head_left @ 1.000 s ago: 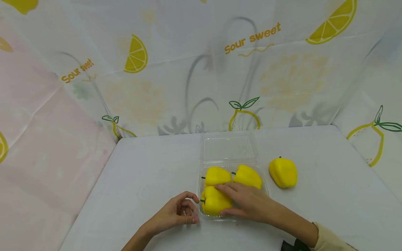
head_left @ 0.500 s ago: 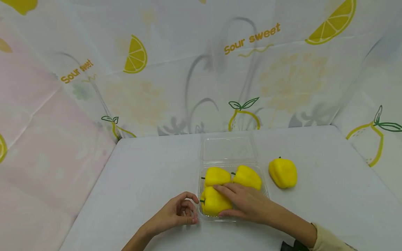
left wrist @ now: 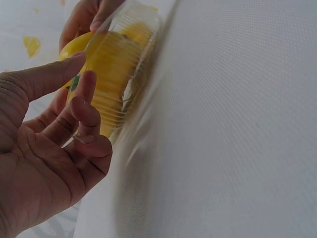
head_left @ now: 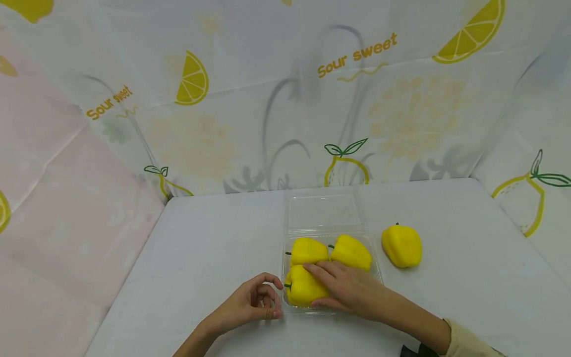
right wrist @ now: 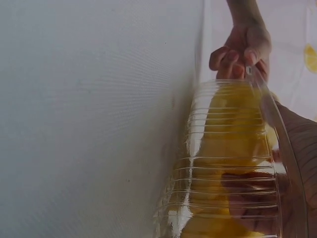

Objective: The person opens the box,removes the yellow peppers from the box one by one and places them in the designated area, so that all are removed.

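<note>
A clear plastic clamshell box (head_left: 378, 271) lies on the white table with its lid (head_left: 325, 212) folded back. Inside are yellow bell peppers, one back left (head_left: 309, 250), another back right (head_left: 352, 253), and a front-left pepper (head_left: 304, 288) with a green stem pointing left. My right hand (head_left: 350, 288) holds this front-left pepper, fingers over its top and thumb at its near side. The palm hides the box's front-right part. At the box's left rim, my left hand (head_left: 250, 303) pinches the thin edge between thumb and curled fingers, also visible in the left wrist view (left wrist: 59, 129).
Another yellow bell pepper (head_left: 402, 246) lies on the table to the right of the box. Part of a black object (head_left: 418, 351) shows at the bottom edge beside the right sleeve (head_left: 468, 342). A lemon-print cloth (head_left: 250, 124) rises behind the table.
</note>
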`<state>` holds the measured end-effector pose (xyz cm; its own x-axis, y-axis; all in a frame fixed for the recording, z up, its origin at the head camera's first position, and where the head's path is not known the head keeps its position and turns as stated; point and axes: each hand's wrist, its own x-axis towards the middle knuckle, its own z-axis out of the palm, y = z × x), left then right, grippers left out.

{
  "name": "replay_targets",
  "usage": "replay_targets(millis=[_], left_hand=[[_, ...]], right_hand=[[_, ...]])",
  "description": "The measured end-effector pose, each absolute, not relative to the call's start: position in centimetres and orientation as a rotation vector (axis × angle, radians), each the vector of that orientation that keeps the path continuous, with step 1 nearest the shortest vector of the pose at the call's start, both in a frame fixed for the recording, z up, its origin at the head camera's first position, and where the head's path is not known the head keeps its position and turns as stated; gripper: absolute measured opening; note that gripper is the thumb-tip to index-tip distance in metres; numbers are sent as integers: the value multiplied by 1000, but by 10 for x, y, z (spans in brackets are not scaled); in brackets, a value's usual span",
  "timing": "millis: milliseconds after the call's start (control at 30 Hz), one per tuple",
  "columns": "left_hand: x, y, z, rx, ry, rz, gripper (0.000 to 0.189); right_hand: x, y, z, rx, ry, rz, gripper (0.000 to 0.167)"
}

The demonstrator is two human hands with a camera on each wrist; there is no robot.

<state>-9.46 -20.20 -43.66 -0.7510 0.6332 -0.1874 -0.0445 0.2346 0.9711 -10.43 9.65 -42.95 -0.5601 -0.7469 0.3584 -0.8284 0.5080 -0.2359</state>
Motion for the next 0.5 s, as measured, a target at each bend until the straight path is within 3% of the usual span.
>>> replay_targets(millis=[500], left_hand=[[-94,-202,-437,535,1944,1564,46]], right_hand=[[-105,100,-423,1325,-2546,771,62]])
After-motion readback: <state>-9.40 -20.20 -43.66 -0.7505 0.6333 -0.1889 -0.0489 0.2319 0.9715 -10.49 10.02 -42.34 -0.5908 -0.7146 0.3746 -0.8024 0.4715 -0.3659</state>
